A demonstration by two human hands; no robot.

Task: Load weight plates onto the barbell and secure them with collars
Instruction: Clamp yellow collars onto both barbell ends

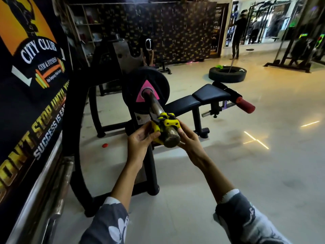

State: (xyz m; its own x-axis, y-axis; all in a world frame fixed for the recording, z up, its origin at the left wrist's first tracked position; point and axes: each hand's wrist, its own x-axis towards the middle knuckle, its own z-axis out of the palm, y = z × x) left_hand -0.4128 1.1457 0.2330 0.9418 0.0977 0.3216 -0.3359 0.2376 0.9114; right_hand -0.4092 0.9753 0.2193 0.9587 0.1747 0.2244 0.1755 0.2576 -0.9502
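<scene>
The barbell sleeve (pixel 155 107) points toward me, its worn end cap (pixel 171 139) near the middle of the view. A black weight plate (pixel 161 80) with a pink triangle sits far up the sleeve against the rack. A yellow and black collar (pixel 166 121) is around the sleeve close to its end. My left hand (pixel 140 140) grips the collar's left side, and my right hand (pixel 189 139) holds its right side with fingers curled behind it. The collar's underside is hidden by my hands.
A black bench (pixel 207 95) with a red roller pad (pixel 245 105) stands to the right of the bar. The rack's black frame (pixel 77 120) and a banner wall (pixel 31 76) are at the left. A tyre (pixel 227 74) lies on the floor, and two people stand farther back.
</scene>
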